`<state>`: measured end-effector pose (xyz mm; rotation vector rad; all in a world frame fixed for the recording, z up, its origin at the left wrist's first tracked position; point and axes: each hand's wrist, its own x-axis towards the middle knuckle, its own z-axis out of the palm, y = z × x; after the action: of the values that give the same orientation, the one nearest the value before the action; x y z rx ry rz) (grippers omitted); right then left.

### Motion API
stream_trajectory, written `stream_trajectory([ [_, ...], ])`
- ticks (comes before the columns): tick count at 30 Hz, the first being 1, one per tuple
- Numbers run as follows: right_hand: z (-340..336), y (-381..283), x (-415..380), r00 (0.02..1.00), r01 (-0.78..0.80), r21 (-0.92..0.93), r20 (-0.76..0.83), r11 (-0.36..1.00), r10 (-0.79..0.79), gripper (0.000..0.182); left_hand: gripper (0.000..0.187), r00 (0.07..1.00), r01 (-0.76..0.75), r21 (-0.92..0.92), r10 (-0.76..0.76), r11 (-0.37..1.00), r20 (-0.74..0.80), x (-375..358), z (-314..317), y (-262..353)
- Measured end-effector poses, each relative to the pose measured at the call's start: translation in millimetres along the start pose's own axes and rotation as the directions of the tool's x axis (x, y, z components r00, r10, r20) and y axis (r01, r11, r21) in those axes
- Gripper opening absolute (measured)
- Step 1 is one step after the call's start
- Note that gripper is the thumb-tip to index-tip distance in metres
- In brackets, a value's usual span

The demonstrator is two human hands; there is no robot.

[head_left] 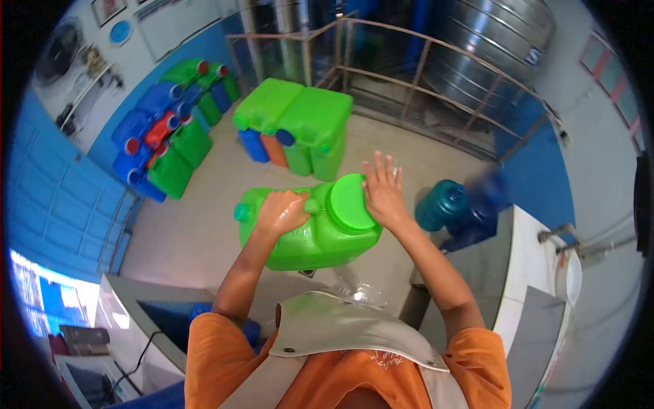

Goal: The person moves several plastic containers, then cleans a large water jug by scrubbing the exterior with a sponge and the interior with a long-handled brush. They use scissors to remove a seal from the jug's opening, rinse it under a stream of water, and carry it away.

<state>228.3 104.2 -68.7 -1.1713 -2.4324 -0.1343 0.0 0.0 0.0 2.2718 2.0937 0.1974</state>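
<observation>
A bright green water jug (306, 245) lies across in front of me in the head view, its wide round green lid (354, 202) to the right and a small teal cap (241, 212) at the left end. My left hand (284, 212) is wrapped round the jug's handle, knuckles up and wet-looking. Fingers stretched out and apart, my right hand (385, 192) rests its palm side against the right edge of the lid. The jug's underside is hidden.
Green jugs (293, 112) stand grouped ahead, and blue, red and green jugs (160, 129) line the left wall. A teal round bottle (441, 204) stands right. Behind are a metal railing (422, 82) and a steel tank (494, 48). A tiled counter (521, 266) flanks me.
</observation>
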Motion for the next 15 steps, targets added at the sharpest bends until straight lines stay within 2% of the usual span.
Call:
stream_trajectory([
  [1,-19.9,-13.8,-5.8,0.972,0.231,-0.388,0.047,0.892,-0.231,0.073,0.034,0.999,0.017,-0.003,-0.017,1.0,0.045,-10.3,4.4,5.7],
  [2,-39.9,-23.1,-7.9,0.961,0.273,-0.372,0.068,0.887,-0.267,0.073,0.029,0.996,0.035,-0.007,-0.034,0.999,0.083,-18.4,8.4,12.0],
  [3,-10.5,-81.4,73.1,0.937,0.349,-0.122,0.072,0.929,-0.342,0.07,0.029,0.998,0.067,0.063,-0.068,0.996,0.01,4.6,-6.6,-80.7],
  [4,-7.2,-104.9,71.3,0.89,0.391,0.176,0.176,0.903,-0.42,0.067,0.027,0.997,0.083,0.069,-0.083,0.994,-0.009,-11.2,-0.6,-93.7],
  [5,0.2,-112.6,72.9,0.867,0.426,0.17,0.203,0.889,-0.454,0.067,0.026,0.994,0.096,0.046,-0.093,0.994,-0.064,-13.4,12.0,-98.0],
  [7,23.5,-156.8,83.4,0.89,0.279,0.173,0.323,0.945,-0.322,0.067,0.022,0.986,0.156,0.096,-0.149,0.983,-0.07,-39.4,16.5,-129.0],
  [8,35.3,-161.9,94.9,0.878,0.31,0.183,0.323,0.933,-0.355,0.067,0.019,0.98,0.18,0.12,-0.168,0.976,-0.105,-42.8,22.8,-140.5],
  [10,56.9,-166.5,115.0,0.772,0.533,0.23,0.262,0.814,-0.58,0.064,0.02,0.972,0.235,0.106,-0.23,0.966,-0.059,-44.3,25.6,-160.0],
  [11,65.8,-168.8,130.7,0.75,0.559,0.247,0.257,0.791,-0.61,0.064,0.022,0.967,0.254,0.104,-0.254,0.962,-0.012,-43.9,24.5,-172.4],
  [13,79.9,-176.5,162.7,0.557,0.714,0.365,0.22,0.597,-0.801,0.064,0.021,0.951,0.309,0.103,-0.308,0.946,-0.023,-40.8,20.6,-194.4],
  [15,97.5,-187.1,185.5,0.544,0.73,0.359,0.21,0.582,-0.812,0.065,0.02,0.938,0.346,0.098,-0.343,0.933,-0.043,-30.5,18.5,-213.0],
])
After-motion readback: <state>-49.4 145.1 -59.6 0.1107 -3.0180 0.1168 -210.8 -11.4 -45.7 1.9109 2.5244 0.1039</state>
